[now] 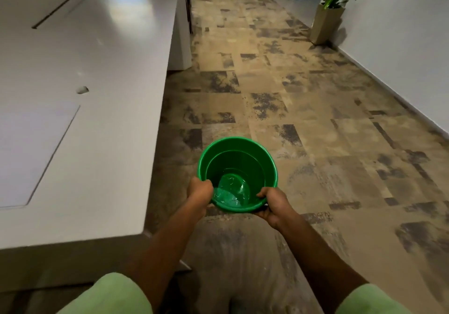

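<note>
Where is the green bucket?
Low centre in the head view, the green bucket is held at its near rim by the left hand and right hand, over the patterned floor, right of the white counter.

- One green bucket (pixel 239 165).
- Two hands on the bucket rim: left hand (pixel 200 191), right hand (pixel 274 204).
- One white counter (pixel 109 70), left of the bucket.
- One potted plant (pixel 331 12), far beyond the bucket, to the right.

One wide-angle view, worn on the head, looks forward and steeply down into the green bucket (pixel 237 165), which sits close below it. The white table (pixel 97 70) runs left of the bucket. The patterned floor (pixel 315 119) stretches beyond it to a potted plant (pixel 328 19), far off to the right.
</note>
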{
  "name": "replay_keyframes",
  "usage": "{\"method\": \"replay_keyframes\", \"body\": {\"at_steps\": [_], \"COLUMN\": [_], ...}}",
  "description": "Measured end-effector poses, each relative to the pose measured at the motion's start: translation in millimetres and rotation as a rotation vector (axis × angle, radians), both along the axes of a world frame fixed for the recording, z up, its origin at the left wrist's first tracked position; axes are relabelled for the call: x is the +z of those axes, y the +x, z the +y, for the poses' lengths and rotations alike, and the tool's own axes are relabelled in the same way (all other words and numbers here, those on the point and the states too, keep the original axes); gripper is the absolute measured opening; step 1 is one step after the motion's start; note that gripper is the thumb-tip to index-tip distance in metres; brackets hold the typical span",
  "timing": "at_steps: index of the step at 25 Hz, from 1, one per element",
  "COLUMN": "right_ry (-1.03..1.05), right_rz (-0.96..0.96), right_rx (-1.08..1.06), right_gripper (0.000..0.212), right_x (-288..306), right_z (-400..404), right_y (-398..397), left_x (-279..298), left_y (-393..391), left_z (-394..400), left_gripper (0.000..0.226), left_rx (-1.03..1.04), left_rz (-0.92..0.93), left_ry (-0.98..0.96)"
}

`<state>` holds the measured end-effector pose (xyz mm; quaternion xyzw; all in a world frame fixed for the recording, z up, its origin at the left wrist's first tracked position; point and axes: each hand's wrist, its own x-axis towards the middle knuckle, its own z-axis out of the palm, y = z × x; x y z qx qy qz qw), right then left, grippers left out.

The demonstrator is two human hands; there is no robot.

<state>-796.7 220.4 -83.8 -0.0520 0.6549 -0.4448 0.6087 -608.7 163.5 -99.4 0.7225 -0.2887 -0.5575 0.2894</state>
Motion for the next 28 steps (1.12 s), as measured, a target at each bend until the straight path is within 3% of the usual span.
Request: {"method": "replay_keyframes", "body": {"at_steps": [8, 14, 20, 28], "right_ry": [0.065, 0.078, 0.141, 0.210], "right_rz": [0.129, 0.262, 0.286, 0.292], "right_rx": [0.134, 0.194, 0.216, 0.230], "right_gripper": [0.040, 0.027, 0.030, 0.038], "right_x": [-58.6, -155.1, -303.8, -568.0], "right_z": [1.9, -1.3, -9.6, -22.7], "right_y": [-32.1, -27.1, -20.4, -3.8], "left_x": [-134.5, -176.3, -330.2, -581.3], "left_y": [-17.7, -20.0, -15.2, 2.2], "left_z": [29.1, 39.1, 31.5, 20.6], "left_gripper": [0.029, 0.026, 0.031, 0.026], "left_rx": [0.072, 0.060, 0.039, -0.037], "left_rz": [0.002, -0.135, -0.150, -0.227], "left_ry": [0.080, 0.150, 0.142, 0.171]}}
